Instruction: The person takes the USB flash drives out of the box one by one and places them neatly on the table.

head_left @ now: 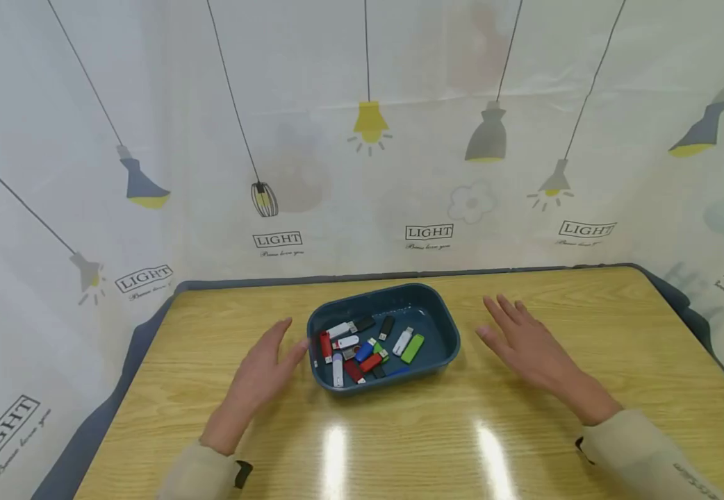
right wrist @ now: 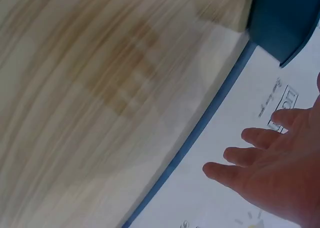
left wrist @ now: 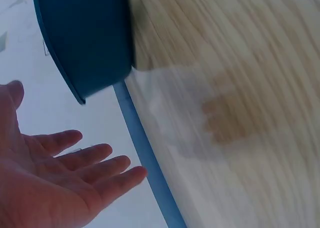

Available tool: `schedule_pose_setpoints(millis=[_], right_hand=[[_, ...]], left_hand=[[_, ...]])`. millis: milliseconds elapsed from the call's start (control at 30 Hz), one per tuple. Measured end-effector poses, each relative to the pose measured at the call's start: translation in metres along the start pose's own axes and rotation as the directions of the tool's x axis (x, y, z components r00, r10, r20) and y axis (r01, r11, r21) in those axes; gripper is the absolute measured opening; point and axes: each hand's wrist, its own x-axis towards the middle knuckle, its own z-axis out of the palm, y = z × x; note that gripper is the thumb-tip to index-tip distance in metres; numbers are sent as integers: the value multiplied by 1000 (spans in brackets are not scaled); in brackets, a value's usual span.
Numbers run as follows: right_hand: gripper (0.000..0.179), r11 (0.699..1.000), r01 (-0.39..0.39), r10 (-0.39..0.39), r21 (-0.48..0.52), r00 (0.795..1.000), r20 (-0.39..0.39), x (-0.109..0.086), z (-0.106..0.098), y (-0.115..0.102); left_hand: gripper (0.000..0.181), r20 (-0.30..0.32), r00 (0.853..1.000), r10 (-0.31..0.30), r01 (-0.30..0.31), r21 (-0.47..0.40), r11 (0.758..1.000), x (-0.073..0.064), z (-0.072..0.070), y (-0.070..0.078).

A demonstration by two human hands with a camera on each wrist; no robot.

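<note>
A dark blue plastic tray [head_left: 424,316] stands on the table with several USB flash drives in it. Among them are a white one [head_left: 403,341], a green one [head_left: 412,348], a black one [head_left: 386,327], a blue one [head_left: 365,350] and a red one [head_left: 326,346]. Just left of the tray is my left hand [head_left: 263,371], fingers extended and thumb near the rim; whether it touches cannot be told. On the other side my right hand [head_left: 527,347] hovers apart from the tray, its fingers straight and spread. Both palms show nothing held in the wrist views.
The wooden table [head_left: 399,437] has a dark blue border strip [head_left: 337,279] along its back edge. Behind it hangs a pale curtain [head_left: 312,139] printed with lamps and lettering, which also wraps round both sides.
</note>
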Motion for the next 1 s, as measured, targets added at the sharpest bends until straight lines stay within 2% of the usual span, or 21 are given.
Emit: schedule_pose_setpoints(millis=[133, 300, 567, 667, 800, 900, 1000], right_hand=[[71, 992, 25, -24, 128, 1000, -11, 2, 5, -17], [69, 965, 2, 4, 264, 1000, -23, 8, 13, -33], [50, 953, -50, 70, 299, 996, -59, 21, 26, -41], [42, 948, -59, 79, 312, 996, -50, 25, 30, -40], [33, 957, -55, 74, 284, 996, -59, 25, 31, -41], [33, 964, -48, 69, 260, 995, -72, 24, 30, -41], [34, 965, -53, 73, 255, 995, -71, 22, 28, -40]], left_hand=[[78, -7, 1000, 0, -1, -94, 996, 4, 6, 10], [76, -1, 1000, -3, 3, -207, 978, 7, 11, 16], [56, -46, 996, -80, 57, -369, 928, 13, 27, 23], [53, -55, 995, -88, 59, -389, 919, 13, 30, 27], [51, -77, 995, -59, 29, -350, 936, 12, 30, 29], [50, -87, 996, -32, 1, -333, 943, 12, 31, 30], [50, -88, 996, -12, -20, -352, 936, 12, 32, 30]])
